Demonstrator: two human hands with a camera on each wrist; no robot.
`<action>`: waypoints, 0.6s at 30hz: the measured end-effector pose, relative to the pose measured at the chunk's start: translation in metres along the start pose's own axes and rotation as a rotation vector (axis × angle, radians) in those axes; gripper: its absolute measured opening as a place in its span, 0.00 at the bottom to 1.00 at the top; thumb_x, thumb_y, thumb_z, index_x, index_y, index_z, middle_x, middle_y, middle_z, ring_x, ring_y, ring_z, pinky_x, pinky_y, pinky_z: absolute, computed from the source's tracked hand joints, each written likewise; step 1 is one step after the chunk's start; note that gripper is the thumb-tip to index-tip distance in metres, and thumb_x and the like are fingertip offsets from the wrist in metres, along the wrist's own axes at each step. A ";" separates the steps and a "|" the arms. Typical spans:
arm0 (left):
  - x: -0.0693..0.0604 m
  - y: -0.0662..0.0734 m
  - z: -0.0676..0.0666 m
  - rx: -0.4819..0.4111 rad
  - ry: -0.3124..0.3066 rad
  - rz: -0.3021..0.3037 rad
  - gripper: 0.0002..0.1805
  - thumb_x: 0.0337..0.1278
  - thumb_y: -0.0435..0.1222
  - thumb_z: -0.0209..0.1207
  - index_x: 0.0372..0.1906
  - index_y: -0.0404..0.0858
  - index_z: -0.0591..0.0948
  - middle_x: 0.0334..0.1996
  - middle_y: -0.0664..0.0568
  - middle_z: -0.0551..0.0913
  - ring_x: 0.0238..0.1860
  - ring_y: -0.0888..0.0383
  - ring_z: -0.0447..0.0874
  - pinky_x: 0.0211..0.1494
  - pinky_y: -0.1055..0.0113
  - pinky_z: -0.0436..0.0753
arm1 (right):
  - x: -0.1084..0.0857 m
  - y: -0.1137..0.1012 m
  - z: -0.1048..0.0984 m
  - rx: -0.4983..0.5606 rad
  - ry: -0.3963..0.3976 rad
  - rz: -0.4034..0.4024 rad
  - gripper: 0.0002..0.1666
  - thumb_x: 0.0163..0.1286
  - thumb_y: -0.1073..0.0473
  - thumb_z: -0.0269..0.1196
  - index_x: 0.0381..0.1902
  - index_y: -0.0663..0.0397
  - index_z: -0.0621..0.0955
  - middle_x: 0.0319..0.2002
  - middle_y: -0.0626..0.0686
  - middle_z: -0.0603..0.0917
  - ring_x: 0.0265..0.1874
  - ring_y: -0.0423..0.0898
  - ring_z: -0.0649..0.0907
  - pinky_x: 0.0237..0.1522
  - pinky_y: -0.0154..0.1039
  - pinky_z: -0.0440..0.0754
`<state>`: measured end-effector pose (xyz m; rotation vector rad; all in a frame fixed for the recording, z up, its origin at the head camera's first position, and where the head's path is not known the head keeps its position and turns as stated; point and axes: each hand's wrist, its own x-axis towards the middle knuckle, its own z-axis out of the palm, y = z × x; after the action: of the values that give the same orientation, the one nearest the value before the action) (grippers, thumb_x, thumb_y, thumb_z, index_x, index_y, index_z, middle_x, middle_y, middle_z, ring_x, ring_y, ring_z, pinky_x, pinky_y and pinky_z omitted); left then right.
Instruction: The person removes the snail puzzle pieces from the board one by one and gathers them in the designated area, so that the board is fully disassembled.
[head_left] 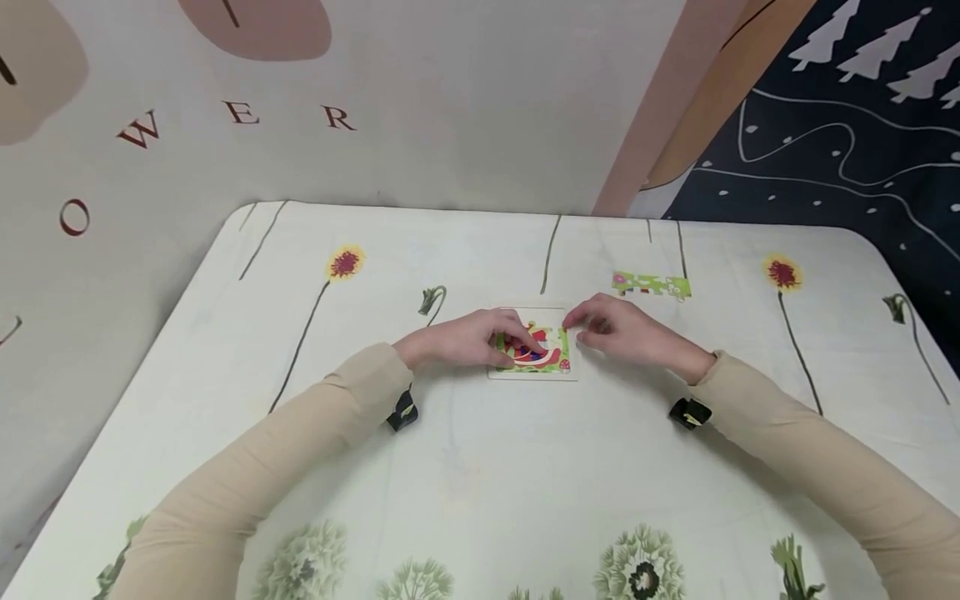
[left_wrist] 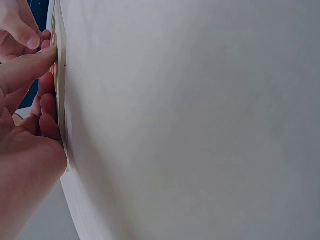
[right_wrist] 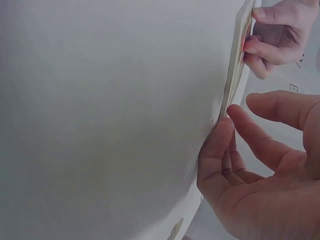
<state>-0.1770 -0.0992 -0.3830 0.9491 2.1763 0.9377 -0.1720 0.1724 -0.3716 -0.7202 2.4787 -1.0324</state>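
Note:
A small flat jigsaw puzzle board (head_left: 534, 377) with a pale border lies on the table; its picture pieces (head_left: 557, 360) are red, green and purple. My left hand (head_left: 476, 337) rests over its left part, with thumb and fingertips touching the pieces. Beside the right edge is my right hand (head_left: 618, 329), whose fingertips touch the board's upper right corner. In the right wrist view, the thumb of this right hand (right_wrist: 270, 165) stands apart from the fingers, and nothing shows between them. The left fingers cover some of the picture.
A strip of joined green puzzle pieces (head_left: 652, 285) lies on the table behind the right hand. The white tablecloth (head_left: 465, 467) has printed flowers and stems. A patterned wall covering (head_left: 465, 125) rises behind the table's far edge.

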 end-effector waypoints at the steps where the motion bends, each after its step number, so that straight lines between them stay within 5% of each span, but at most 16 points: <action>1: 0.000 0.000 0.000 -0.004 -0.001 0.000 0.20 0.66 0.28 0.62 0.61 0.41 0.85 0.54 0.48 0.79 0.59 0.53 0.72 0.64 0.62 0.70 | -0.001 0.000 0.000 -0.003 -0.003 0.003 0.14 0.71 0.70 0.61 0.53 0.66 0.84 0.50 0.61 0.82 0.44 0.53 0.81 0.51 0.49 0.78; 18: 0.000 0.007 0.000 0.056 -0.040 0.010 0.23 0.67 0.27 0.59 0.64 0.43 0.84 0.53 0.48 0.76 0.57 0.53 0.68 0.60 0.62 0.70 | 0.001 -0.004 0.005 -0.046 -0.014 -0.025 0.15 0.70 0.70 0.62 0.54 0.67 0.83 0.47 0.61 0.81 0.45 0.55 0.81 0.52 0.52 0.79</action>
<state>-0.1747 -0.0957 -0.3779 0.9974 2.1761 0.8593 -0.1688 0.1668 -0.3718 -0.7714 2.4948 -0.9782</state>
